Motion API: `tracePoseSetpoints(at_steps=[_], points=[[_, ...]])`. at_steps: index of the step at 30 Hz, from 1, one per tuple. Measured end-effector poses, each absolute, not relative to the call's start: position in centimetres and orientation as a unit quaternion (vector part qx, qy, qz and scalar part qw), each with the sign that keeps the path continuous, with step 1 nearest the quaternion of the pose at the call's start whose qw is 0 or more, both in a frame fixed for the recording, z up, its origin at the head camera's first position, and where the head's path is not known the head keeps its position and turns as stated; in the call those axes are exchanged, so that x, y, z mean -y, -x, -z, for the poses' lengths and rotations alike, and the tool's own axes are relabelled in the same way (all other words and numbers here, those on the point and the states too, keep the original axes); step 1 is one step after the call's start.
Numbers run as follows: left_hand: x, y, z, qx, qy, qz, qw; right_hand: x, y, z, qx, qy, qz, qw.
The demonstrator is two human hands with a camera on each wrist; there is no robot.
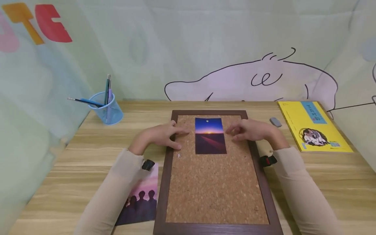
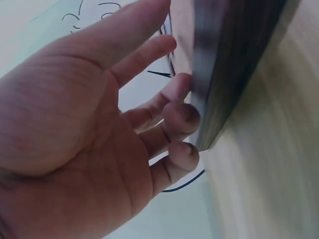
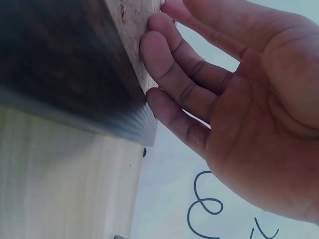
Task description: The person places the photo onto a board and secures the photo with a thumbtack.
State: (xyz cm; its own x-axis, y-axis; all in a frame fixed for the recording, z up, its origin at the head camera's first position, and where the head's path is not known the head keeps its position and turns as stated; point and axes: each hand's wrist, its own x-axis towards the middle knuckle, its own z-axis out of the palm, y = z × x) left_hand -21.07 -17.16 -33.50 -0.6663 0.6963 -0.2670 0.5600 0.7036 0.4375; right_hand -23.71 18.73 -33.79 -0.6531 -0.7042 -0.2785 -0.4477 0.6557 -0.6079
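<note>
A cork board (image 1: 214,189) in a dark brown frame lies on the wooden table. Near its top, a sunset photo (image 1: 210,138) is held by a pin (image 1: 207,121) at its upper edge. The left hand (image 1: 163,134) is over the board's left side, fingers relaxed, beside the photo and not gripping it. Just right of the photo is the right hand (image 1: 252,130), fingers loosely bent and holding nothing. Both wrist views show the left hand (image 2: 99,114) and the right hand (image 3: 249,99) with relaxed fingers at the frame's edge; whether they touch it, I cannot tell.
A pink and dark photo (image 1: 144,199) lies left of the board, partly under the left sleeve. At the back left stands a blue mesh cup (image 1: 113,114) with several pencils. To the right are a grey eraser-like object (image 1: 275,122) and a yellow book (image 1: 299,122).
</note>
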Motion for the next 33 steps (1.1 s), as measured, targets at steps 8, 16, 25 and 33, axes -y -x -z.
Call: tracePoseSetpoints(at_steps=[8, 16, 25, 33], points=[[17.9, 20.1, 32.1, -0.894, -0.346, -0.165, 0.232, -19.2, 23.3, 32.6, -0.86, 0.34, 0.249, 0.288], [18.8, 19.9, 31.2, -0.902, -0.331, -0.157, 0.229, -20.4, 22.8, 31.4, -0.868, 0.334, 0.245, 0.274], [20.4, 18.7, 31.2, -0.904, -0.327, -0.15, 0.233, -22.5, 22.0, 30.7, -0.887, 0.322, 0.223, 0.245], [22.9, 16.9, 31.9, -0.901, -0.335, -0.162, 0.224, -24.7, 21.4, 31.1, -0.892, 0.298, 0.223, 0.255]])
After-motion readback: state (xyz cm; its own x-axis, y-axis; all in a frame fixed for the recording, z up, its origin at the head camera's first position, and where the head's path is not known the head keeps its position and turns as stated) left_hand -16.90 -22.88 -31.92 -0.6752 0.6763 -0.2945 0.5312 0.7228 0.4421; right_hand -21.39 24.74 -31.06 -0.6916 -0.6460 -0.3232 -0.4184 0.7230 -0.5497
